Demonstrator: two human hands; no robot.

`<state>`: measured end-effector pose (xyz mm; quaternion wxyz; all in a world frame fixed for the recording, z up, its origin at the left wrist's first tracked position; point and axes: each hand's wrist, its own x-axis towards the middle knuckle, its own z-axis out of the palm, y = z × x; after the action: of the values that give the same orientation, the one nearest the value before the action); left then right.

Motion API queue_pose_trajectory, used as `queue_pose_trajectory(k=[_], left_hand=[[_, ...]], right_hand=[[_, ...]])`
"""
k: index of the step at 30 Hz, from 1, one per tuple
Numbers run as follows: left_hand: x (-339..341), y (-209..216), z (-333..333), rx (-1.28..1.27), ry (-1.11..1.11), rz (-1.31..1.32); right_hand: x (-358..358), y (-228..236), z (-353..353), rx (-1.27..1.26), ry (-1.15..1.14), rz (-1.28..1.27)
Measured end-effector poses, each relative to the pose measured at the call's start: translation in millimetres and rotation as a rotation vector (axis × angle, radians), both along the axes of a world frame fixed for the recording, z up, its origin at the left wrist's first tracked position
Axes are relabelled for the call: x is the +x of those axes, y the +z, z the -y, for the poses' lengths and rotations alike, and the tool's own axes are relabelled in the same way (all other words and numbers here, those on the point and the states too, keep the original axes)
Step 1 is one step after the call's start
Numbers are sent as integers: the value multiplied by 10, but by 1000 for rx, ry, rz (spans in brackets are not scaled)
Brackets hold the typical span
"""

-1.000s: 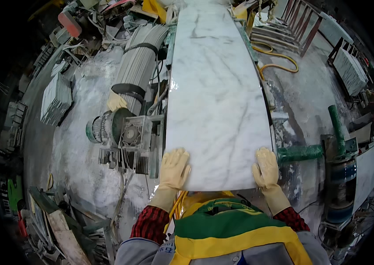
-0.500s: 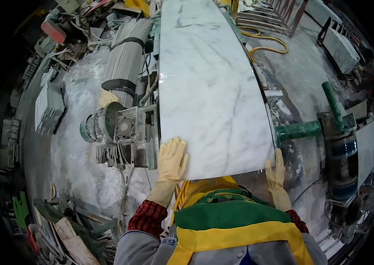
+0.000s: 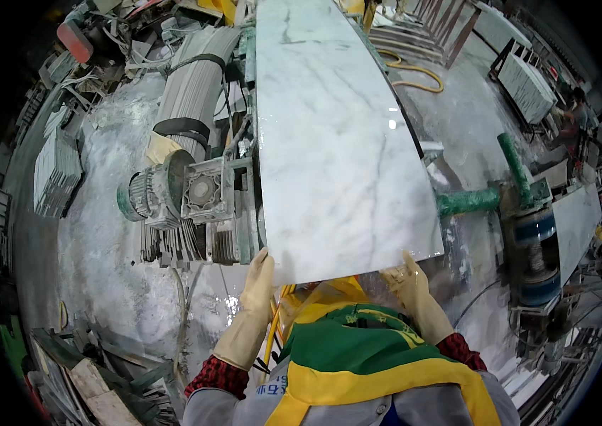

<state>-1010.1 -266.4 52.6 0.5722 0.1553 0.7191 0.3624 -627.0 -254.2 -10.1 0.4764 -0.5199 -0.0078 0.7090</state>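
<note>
Seemingly, the right hand (image 3: 410, 282) pinches the slab's (image 3: 340, 163) near edge, the left hand's (image 3: 258, 280) corner grip is unclear, and lifting off the frame (image 3: 245, 220) remains undone.

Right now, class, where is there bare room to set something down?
The marbled slab is bare beyond the left hand and right hand. Dusty floor lies open between the pale stack and the motor. Crowded: left of the slab, with bundled strips, and lower left, with scrap boards.
</note>
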Motion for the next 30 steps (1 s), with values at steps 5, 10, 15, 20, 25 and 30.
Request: queue_pose_trajectory(k=[5,10,15,20,25,30], left_hand=[[-147,288,59,335,162,258],[-189,695,-111,401,171,322],[-227,470,-80,344,247,383],[-94,529,-47,187,250,292],[-101,209,33,97,168,281],[-129,-558,183,160,9,106]], right_hand=[[-32,798,-121,114,-13,263],[11,1069,-157,262,-120,391],[-33,1142,-43,203,-46,406],[82,584,98,71,-73,404],[85,134,189,-68,9,452],[-70,4,154,-122,18,424]])
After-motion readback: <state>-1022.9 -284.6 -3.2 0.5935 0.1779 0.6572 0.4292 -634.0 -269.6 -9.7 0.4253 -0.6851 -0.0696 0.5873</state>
